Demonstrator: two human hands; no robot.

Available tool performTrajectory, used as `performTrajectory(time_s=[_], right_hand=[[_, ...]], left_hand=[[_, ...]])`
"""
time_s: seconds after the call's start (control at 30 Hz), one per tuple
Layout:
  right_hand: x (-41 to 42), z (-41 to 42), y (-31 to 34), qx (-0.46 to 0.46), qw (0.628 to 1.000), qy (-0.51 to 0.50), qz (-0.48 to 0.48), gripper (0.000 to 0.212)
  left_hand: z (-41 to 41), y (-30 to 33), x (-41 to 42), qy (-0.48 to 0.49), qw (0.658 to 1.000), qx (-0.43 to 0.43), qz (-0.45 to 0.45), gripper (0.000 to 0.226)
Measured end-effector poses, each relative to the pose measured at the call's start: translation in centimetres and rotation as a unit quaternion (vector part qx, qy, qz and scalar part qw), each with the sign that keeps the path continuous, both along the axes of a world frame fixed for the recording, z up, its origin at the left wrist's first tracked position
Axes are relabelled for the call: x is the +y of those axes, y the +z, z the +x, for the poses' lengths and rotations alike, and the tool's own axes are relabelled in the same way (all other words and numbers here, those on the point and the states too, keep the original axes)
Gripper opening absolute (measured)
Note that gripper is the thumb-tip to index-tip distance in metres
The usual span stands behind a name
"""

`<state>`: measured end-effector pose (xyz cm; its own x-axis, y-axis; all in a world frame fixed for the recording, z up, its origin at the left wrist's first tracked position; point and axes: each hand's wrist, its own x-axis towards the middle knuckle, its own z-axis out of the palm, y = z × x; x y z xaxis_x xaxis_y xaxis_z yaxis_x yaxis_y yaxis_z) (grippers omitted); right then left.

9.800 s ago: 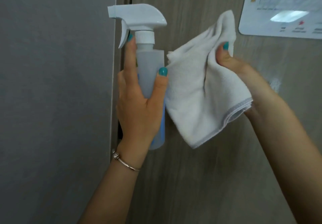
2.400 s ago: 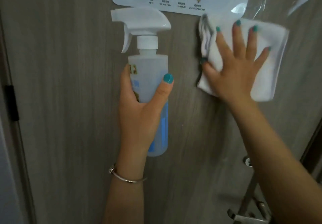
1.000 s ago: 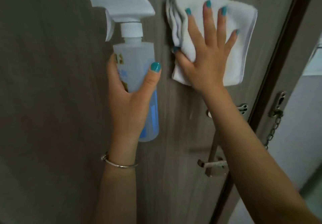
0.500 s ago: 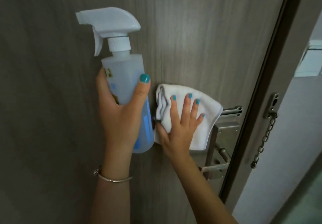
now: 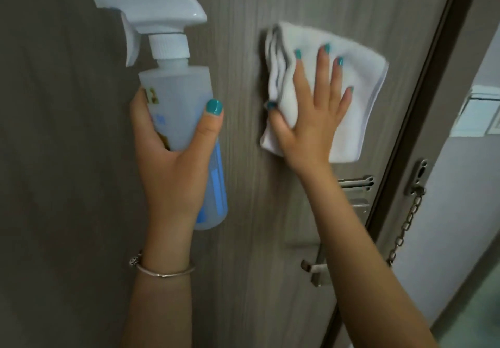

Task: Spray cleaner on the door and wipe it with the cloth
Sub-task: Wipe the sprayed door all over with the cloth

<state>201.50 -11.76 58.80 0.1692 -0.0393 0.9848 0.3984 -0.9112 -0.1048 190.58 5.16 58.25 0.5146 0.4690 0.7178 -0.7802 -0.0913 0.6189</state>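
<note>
I see the door (image 5: 81, 158) filling most of the view, grey-brown with a fine vertical grain, and I take the bottle (image 5: 184, 109) as my landmark. It stands upright in front of the door, left of centre, translucent with a white trigger head whose nozzle points left. The left hand (image 5: 173, 174) grips the bottle from below and behind: the thumb lies curled across the front of the body, the other fingers wrap round the far side, and no finger is on the trigger. A thin bracelet (image 5: 162, 270) sits on that wrist, below the bottle.

Right of the bottle, at about the height of its body, the cloth (image 5: 362, 120) lies folded flat against the door, white with a grey hem. The right hand (image 5: 308, 120) presses it there with a flat palm, the fingers (image 5: 324, 69) straight and spread wide, pointing up, and the thumb at the cloth's left edge. The cloth is blurred at its edges.

Below the cloth, and lower right of the bottle, I make out a metal latch plate (image 5: 354, 182) and a lever handle (image 5: 315, 268), partly hidden by the right forearm. Farther right runs the dark frame (image 5: 422, 104), then a chain (image 5: 405, 228) hanging from its bracket on the frame.
</note>
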Motion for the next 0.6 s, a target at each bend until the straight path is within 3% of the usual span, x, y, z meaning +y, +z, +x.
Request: performTrajectory(time_s=[0.13, 0.2, 0.3, 0.4, 0.5, 0.6], right_hand=[[2.2, -2.1, -16.9, 0.113, 0.992, -0.002, -0.063, 0.074], [2.9, -2.3, -19.4, 0.128, 0.989, -0.015, -0.07, 0.065], [3.1, -1.9, -14.9, 0.078, 0.985, -0.016, -0.155, 0.057], [3.6, -1.6, -5.7, 0.008, 0.97, -0.014, -0.243, 0.06], [6.1, -1.7, 1.8, -0.016, 0.976, -0.013, -0.217, 0.061], [8.4, -1.6, 3.4, -0.014, 0.989, -0.016, -0.146, 0.06]], left_hand=[[-1.0, -1.1, 1.3, 0.018, 1.0, 0.013, -0.009, 0.047], [-1.4, -1.4, 2.2, 0.027, 0.999, 0.019, -0.017, 0.05], [-1.9, -1.1, 3.9, 0.047, 0.998, 0.027, -0.029, 0.048], [-2.0, -0.3, 5.2, 0.074, 0.996, 0.024, -0.036, 0.05], [-2.1, -0.1, 6.1, 0.092, 0.994, 0.016, -0.051, 0.057], [-2.5, -0.8, 6.8, 0.121, 0.99, 0.019, -0.065, 0.061]])
